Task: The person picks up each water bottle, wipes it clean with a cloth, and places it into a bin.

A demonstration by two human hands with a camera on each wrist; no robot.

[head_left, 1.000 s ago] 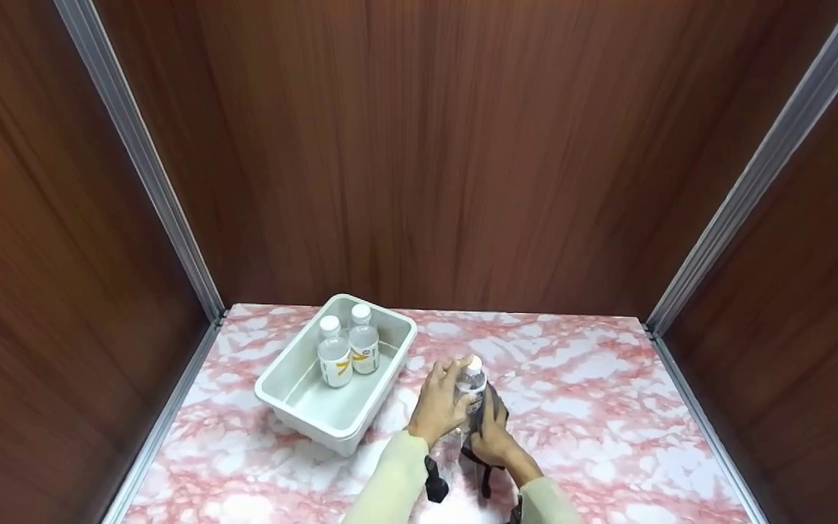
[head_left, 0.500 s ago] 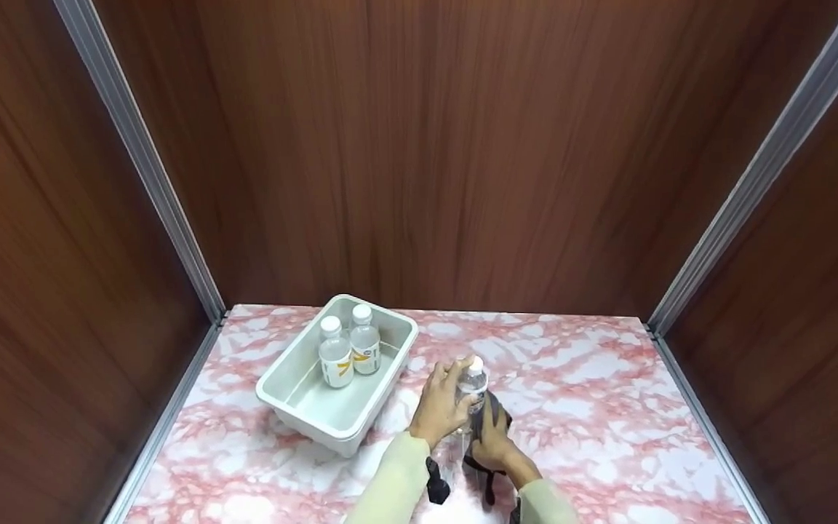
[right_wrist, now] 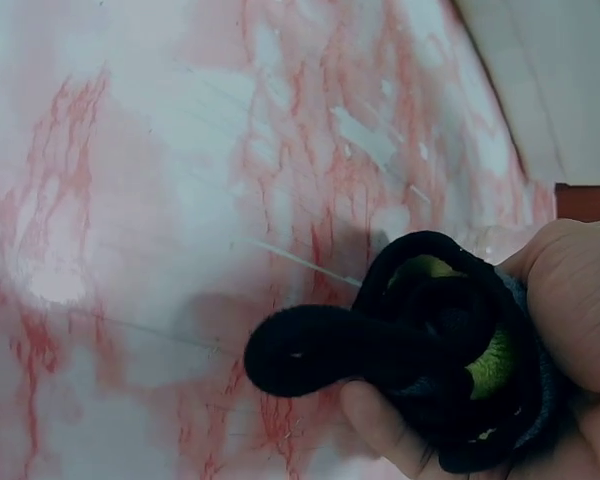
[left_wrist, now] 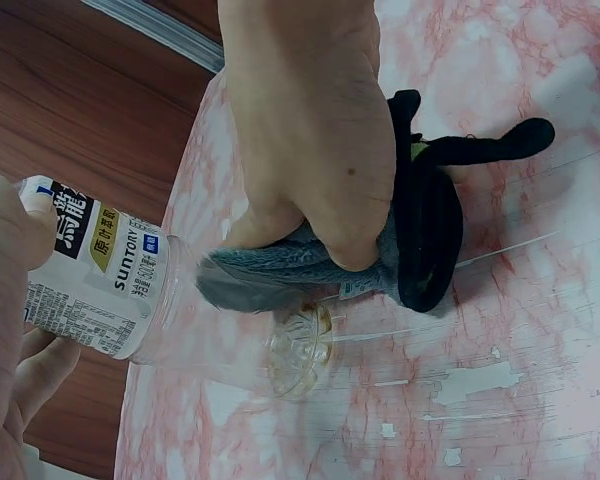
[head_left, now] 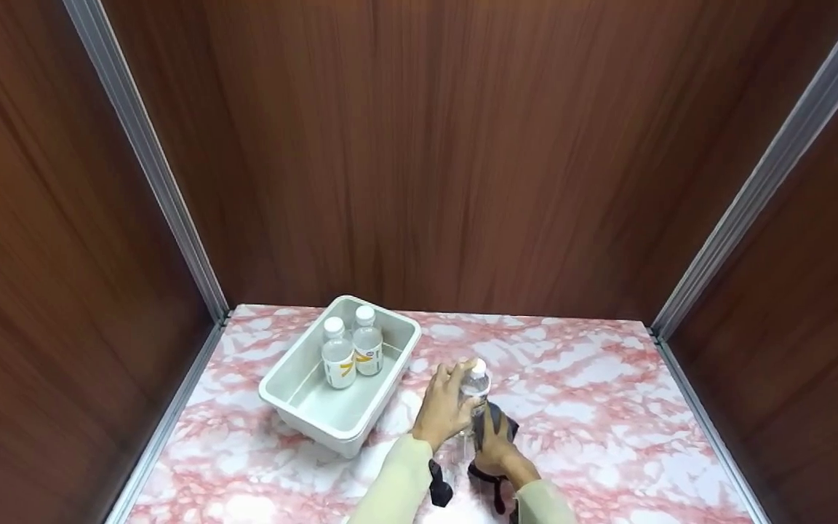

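My left hand (head_left: pixel 441 407) grips a clear plastic bottle (left_wrist: pixel 100 270) with a white cap and a printed Suntory label. The bottle stands upright on the marbled table. Against its right side, my right hand (head_left: pixel 493 445) holds a bunched grey-blue cloth (left_wrist: pixel 300 255) with black edging and a black loop. A yellow-green patch shows inside the cloth's fold in the right wrist view. In the left wrist view the cloth's end lies at the lower part of the bottle, just below the label; firm contact there is hard to tell.
To the left stands a pale grey tray (head_left: pixel 288 405) with two white-capped bottles upright in it, a left bottle (head_left: pixel 339 362) and a right bottle (head_left: pixel 369 351). Brown wood-grain panels (head_left: pixel 419 160) and metal corner posts (head_left: pixel 150 153) enclose the table on its back and sides.
My right hand has slid the cloth slightly down the bottle, toward me and a little to the right. The left hand keeps its grip on the bottle almost in place.
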